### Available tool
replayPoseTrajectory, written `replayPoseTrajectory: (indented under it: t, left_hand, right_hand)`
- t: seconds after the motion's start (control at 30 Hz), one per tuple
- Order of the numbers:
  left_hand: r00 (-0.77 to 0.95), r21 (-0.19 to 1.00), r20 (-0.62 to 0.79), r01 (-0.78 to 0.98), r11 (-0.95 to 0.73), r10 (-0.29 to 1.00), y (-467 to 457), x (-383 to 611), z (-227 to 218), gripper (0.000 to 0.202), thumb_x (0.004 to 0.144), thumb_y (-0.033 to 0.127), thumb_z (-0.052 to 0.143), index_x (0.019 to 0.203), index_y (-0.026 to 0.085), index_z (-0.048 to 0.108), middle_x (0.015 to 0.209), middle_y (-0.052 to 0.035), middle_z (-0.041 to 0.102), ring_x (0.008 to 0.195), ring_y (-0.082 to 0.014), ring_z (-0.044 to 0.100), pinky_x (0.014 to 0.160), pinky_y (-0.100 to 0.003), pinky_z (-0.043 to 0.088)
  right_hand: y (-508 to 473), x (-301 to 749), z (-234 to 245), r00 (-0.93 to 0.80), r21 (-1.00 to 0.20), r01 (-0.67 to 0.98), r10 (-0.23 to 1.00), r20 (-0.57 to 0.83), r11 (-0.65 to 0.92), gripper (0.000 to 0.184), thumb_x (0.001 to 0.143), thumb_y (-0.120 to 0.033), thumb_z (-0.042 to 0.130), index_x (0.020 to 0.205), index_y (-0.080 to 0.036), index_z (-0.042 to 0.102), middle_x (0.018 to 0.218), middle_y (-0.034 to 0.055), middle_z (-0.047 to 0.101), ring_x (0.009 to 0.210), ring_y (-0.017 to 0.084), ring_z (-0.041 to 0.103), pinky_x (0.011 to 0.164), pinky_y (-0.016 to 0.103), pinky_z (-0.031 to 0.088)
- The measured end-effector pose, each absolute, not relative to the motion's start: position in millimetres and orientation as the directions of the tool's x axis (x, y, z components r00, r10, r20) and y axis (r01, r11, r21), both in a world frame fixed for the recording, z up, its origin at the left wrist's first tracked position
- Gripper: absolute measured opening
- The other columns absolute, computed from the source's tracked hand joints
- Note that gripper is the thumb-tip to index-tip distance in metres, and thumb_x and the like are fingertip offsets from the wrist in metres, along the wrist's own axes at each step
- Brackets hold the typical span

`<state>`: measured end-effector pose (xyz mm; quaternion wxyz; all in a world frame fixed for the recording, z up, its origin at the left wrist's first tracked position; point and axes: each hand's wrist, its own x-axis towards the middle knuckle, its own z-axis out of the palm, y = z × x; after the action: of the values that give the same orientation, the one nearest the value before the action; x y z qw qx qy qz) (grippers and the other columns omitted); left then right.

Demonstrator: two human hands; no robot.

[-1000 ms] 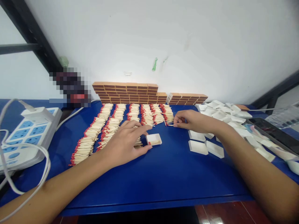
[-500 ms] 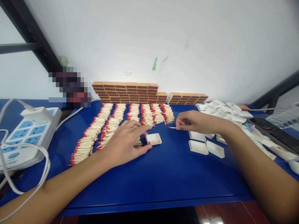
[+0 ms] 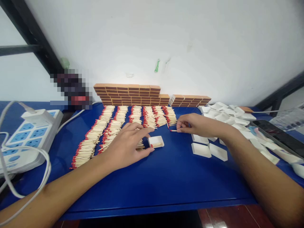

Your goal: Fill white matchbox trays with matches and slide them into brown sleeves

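Note:
My left hand (image 3: 127,144) lies over a row of matches on the blue table (image 3: 152,177), its thumb and fingers against the left side of a small white matchbox tray (image 3: 156,141) that holds a few matches. My right hand (image 3: 193,124) is pinched on a single red-tipped match (image 3: 173,130) just right of the rows of matches (image 3: 123,122), a little above and to the right of the tray.
Brown matchbox sleeves (image 3: 129,94) are stacked along the white wall. Several empty white trays (image 3: 220,126) lie at the right, beside a dark phone (image 3: 280,136). A white power strip (image 3: 26,136) with cables sits at the left.
My right hand has drawn one match out of the right-hand row and holds it slightly lower and left of before. My left hand has stayed at the tray.

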<state>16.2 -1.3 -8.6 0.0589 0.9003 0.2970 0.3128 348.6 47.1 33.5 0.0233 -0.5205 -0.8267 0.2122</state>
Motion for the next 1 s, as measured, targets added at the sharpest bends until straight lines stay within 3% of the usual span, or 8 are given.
replayPoseTrajectory:
  t: [0.37, 0.57, 0.73, 0.87, 1.0]
  left_hand:
    - [0.629, 0.302, 0.503, 0.513, -0.803, 0.592, -3.7, 18.4, -6.5, 0.053, 0.091, 0.031, 0.082, 0.139, 0.023, 0.061, 0.111, -0.0056, 0.078, 0.115, -0.0279, 0.067, 0.103, -0.048, 0.053]
    - [0.635, 0.290, 0.519, 0.499, -0.817, 0.572, -4.1, 19.4, -5.4, 0.055, 0.089, 0.029, 0.085, 0.139, 0.020, 0.062, 0.109, -0.0053, 0.078, 0.112, -0.0270, 0.068, 0.100, -0.046, 0.053]
    - [0.633, 0.289, 0.516, 0.506, -0.813, 0.577, -4.4, 18.2, -5.9, 0.055, 0.090, 0.031, 0.084, 0.139, 0.021, 0.062, 0.107, -0.0047, 0.079, 0.112, -0.0275, 0.067, 0.101, -0.046, 0.052]
    - [0.631, 0.296, 0.520, 0.499, -0.815, 0.575, -3.8, 17.1, -6.9, 0.055, 0.091, 0.029, 0.083, 0.141, 0.024, 0.060, 0.112, -0.0027, 0.079, 0.114, -0.0263, 0.066, 0.103, -0.046, 0.051]
    - [0.629, 0.302, 0.524, 0.493, -0.816, 0.574, -2.5, 16.2, -8.5, 0.054, 0.092, 0.030, 0.081, 0.142, 0.025, 0.059, 0.113, -0.0032, 0.079, 0.115, -0.0268, 0.066, 0.104, -0.046, 0.051]
  right_hand:
    - [6.1, 292.3, 38.7, -0.639, -0.434, 0.677, 0.767, 0.056, 0.595, 0.020, 0.103, -0.038, 0.062, 0.092, -0.023, 0.069, 0.082, 0.0007, 0.065, 0.071, 0.016, 0.055, 0.066, 0.030, 0.040]
    - [-4.5, 275.1, 26.5, -0.626, -0.355, 0.704, 0.774, 0.099, 0.615, 0.011, 0.102, -0.025, 0.063, 0.094, -0.020, 0.068, 0.091, 0.0039, 0.070, 0.079, 0.018, 0.060, 0.071, 0.031, 0.041]
    - [7.0, 286.2, 30.5, -0.622, -0.366, 0.688, 0.769, 0.148, 0.627, 0.015, 0.102, -0.031, 0.063, 0.092, -0.021, 0.070, 0.085, 0.0032, 0.069, 0.075, 0.018, 0.060, 0.069, 0.031, 0.041]
    - [33.7, 318.0, 34.2, -0.467, -0.301, 0.791, 0.843, 0.267, 0.534, 0.019, 0.098, -0.032, 0.060, 0.091, -0.021, 0.073, 0.081, 0.0053, 0.069, 0.071, 0.019, 0.060, 0.067, 0.032, 0.040]
    - [55.8, 345.5, 29.8, -0.419, -0.279, 0.847, 0.891, 0.174, 0.453, 0.025, 0.094, -0.042, 0.063, 0.090, -0.021, 0.075, 0.079, 0.0055, 0.067, 0.069, 0.021, 0.059, 0.064, 0.033, 0.039]
